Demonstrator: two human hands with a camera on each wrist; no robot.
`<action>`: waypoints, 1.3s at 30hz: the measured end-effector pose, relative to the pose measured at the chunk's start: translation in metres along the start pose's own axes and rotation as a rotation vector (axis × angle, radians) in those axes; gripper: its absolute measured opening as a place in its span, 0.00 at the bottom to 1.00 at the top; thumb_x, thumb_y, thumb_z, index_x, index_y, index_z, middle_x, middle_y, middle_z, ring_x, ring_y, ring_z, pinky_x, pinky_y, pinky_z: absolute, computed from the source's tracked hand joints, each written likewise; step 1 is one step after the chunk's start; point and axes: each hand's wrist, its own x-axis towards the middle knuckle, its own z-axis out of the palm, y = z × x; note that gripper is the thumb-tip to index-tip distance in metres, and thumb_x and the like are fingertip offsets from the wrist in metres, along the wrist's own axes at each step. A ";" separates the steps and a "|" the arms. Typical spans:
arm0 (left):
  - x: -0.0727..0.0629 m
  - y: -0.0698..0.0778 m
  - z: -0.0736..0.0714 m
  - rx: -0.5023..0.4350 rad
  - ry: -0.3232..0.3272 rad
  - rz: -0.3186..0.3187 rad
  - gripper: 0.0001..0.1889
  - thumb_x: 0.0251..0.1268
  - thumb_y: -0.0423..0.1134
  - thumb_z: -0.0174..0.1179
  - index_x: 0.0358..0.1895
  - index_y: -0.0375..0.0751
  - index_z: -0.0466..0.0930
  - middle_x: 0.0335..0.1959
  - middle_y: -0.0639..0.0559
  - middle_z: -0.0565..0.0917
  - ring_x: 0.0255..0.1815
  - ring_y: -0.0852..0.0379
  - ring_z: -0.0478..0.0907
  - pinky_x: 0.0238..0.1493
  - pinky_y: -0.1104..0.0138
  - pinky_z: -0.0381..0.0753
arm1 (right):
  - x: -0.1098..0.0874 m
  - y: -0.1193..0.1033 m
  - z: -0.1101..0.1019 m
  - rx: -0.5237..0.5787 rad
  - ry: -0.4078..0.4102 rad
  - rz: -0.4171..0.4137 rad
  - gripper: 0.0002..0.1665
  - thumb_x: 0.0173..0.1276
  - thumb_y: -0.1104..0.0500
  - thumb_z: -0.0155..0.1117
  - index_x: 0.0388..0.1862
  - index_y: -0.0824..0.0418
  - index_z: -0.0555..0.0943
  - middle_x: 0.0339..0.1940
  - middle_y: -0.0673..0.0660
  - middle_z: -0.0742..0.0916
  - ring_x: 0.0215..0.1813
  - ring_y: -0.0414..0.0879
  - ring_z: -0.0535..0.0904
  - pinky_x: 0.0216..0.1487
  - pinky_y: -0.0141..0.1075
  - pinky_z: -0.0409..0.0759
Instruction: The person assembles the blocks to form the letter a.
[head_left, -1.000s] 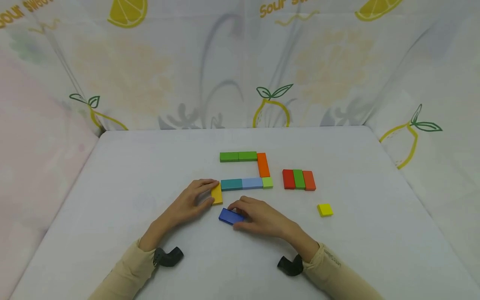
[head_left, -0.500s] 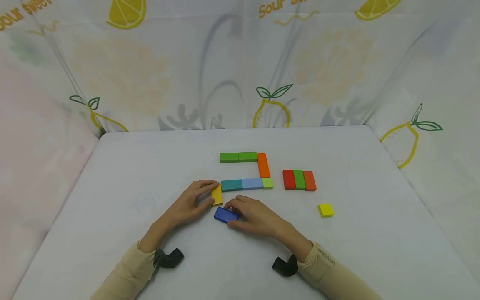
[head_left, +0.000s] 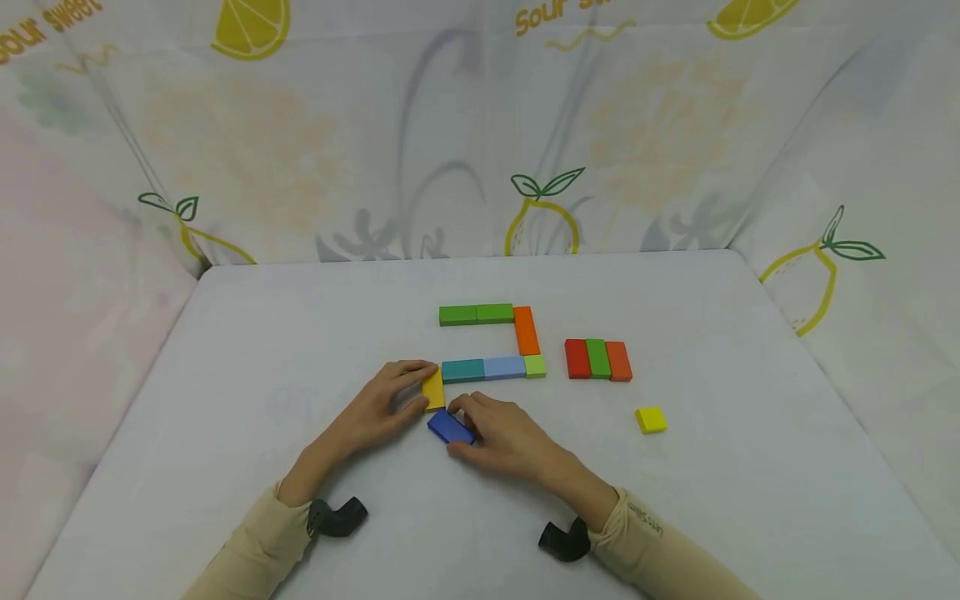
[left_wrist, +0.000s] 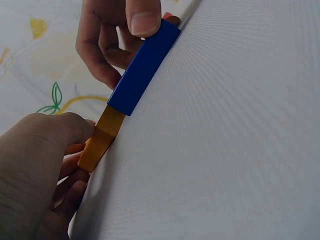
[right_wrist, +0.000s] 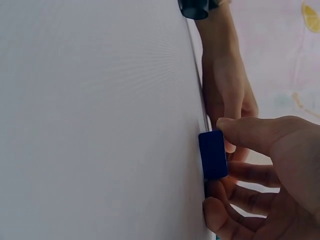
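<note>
My left hand (head_left: 386, 402) holds an upright-lying yellow-orange block (head_left: 433, 390) between thumb and fingers, at the left end of a row. My right hand (head_left: 513, 437) pinches a dark blue block (head_left: 451, 427) by its right end, thumb on the near side. In the left wrist view the blue block (left_wrist: 142, 70) overlaps the end of the yellow-orange block (left_wrist: 101, 137). The right wrist view shows the blue block's end face (right_wrist: 213, 155) beside the thumb. The row holds a teal block (head_left: 462, 371), a light blue block (head_left: 504, 367) and a small lime block (head_left: 535, 366).
An orange block (head_left: 527, 331) rises from the lime one to two green blocks (head_left: 476, 314) laid end to end. Rightward lie a red block (head_left: 577, 358), a green block (head_left: 597, 358) and an orange-red block (head_left: 618, 361) side by side. A yellow square block (head_left: 651, 420) lies nearer.
My right hand has slid the blue block left and slightly away from me, up to the near end of the yellow-orange block, turning it a little. My left hand has stayed in place.
</note>
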 end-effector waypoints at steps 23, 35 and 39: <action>0.000 0.003 -0.003 -0.008 -0.012 -0.017 0.26 0.61 0.34 0.62 0.64 0.39 0.71 0.63 0.44 0.73 0.65 0.46 0.67 0.65 0.50 0.67 | 0.006 -0.003 0.007 -0.009 0.004 0.036 0.28 0.62 0.41 0.64 0.56 0.52 0.70 0.26 0.43 0.75 0.25 0.34 0.68 0.23 0.23 0.61; 0.000 0.003 -0.002 -0.007 -0.010 -0.017 0.25 0.61 0.34 0.62 0.63 0.38 0.72 0.62 0.44 0.74 0.64 0.47 0.68 0.64 0.51 0.68 | 0.000 0.012 -0.009 0.115 -0.001 0.073 0.19 0.68 0.46 0.58 0.55 0.51 0.73 0.27 0.42 0.77 0.26 0.35 0.71 0.27 0.26 0.70; 0.000 0.002 -0.001 -0.008 -0.019 -0.026 0.26 0.62 0.35 0.62 0.64 0.39 0.71 0.63 0.45 0.74 0.65 0.47 0.68 0.64 0.51 0.68 | -0.005 0.025 -0.023 0.114 0.026 0.091 0.15 0.69 0.50 0.59 0.51 0.52 0.76 0.30 0.43 0.79 0.30 0.36 0.73 0.31 0.27 0.74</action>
